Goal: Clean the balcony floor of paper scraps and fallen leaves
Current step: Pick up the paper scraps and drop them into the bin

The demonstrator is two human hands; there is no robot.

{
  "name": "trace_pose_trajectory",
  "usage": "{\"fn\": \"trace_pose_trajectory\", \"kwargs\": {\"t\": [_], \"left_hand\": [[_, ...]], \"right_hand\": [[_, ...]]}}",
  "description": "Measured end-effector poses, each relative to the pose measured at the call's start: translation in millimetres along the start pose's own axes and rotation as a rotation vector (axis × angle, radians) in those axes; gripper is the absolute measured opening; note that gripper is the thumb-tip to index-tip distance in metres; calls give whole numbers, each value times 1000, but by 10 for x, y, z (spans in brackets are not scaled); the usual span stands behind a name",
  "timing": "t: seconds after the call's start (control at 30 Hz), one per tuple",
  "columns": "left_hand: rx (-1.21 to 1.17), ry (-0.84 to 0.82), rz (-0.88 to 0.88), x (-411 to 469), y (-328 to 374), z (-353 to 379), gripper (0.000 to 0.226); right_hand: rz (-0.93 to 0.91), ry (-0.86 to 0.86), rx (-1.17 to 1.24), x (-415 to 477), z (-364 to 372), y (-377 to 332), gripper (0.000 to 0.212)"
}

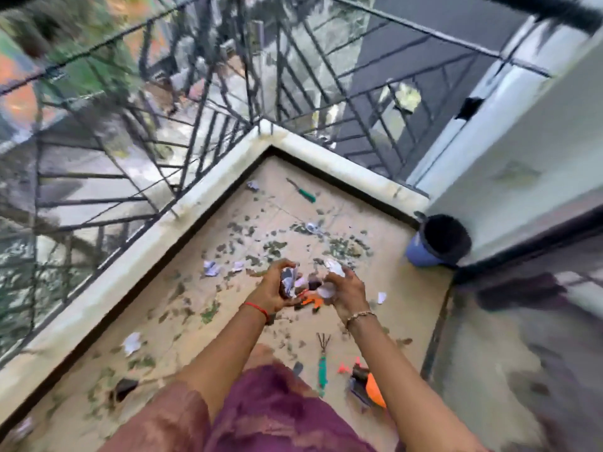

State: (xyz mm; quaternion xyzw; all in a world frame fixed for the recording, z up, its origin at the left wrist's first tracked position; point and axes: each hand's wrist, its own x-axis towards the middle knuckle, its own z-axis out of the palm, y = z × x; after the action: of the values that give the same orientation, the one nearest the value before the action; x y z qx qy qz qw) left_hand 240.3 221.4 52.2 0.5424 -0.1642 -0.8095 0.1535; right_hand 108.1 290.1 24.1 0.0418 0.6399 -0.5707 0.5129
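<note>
Head view — high, steep downward, facing balcony floor corner.

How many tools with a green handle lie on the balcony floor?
2. A screwdriver-like tool lies near the far corner; a small rake lies between the forearms. More may be hidden.

black railing, green-handled screwdriver, small hand rake

Both forearms are bare. A thin red thread rings the wrist of the left hand; a pale beaded bracelet, possibly metal, rings that of the right hand. At six o'clock, a maroon garment shows lighter, blurred blotches.
</note>
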Motion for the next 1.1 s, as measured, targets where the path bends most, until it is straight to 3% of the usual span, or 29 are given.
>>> {"fn": "trace_pose_trajectory", "kwargs": {"t": [0.1,0.17,0.23,0.33,0.4,0.53,0.67,0.8,0.93,1.0,1.1], "left_hand": [[140,-56,-53,141,68,365,20],[146,-108,-140,335,95,673,38],[216,-138,-166,502,117,992,28],[306,-168,-167,798,186,1434,32],[311,-201,-195,1020,264,1711,18],[315,-194,-245,1530,484,2221,23],[311,-135,-245,2061,739,2638,31],[340,-61,-210,2577,869,2771,60],[264,19,-212,2992,871,2808,44],[292,45,-236,3078,813,2785,49],[389,58,-289,3291,611,3022,32]], "right_hand": [[0,9,144,150,-282,-169,46],[-21,25,190,315,-454,-290,47],[-30,28,206,438,-577,-432,51],[-50,51,269,687,-763,-719,47],[-63,62,301,883,-862,-935,45],[-56,109,302,1380,-1100,-1369,23],[-20,101,224,1959,-1414,-1818,32],[39,108,96,2488,-1763,-2050,43],[77,161,70,2809,-2034,-2120,42],[97,191,69,2860,-2079,-2097,45],[126,256,64,3118,-2273,-2088,37]]}}
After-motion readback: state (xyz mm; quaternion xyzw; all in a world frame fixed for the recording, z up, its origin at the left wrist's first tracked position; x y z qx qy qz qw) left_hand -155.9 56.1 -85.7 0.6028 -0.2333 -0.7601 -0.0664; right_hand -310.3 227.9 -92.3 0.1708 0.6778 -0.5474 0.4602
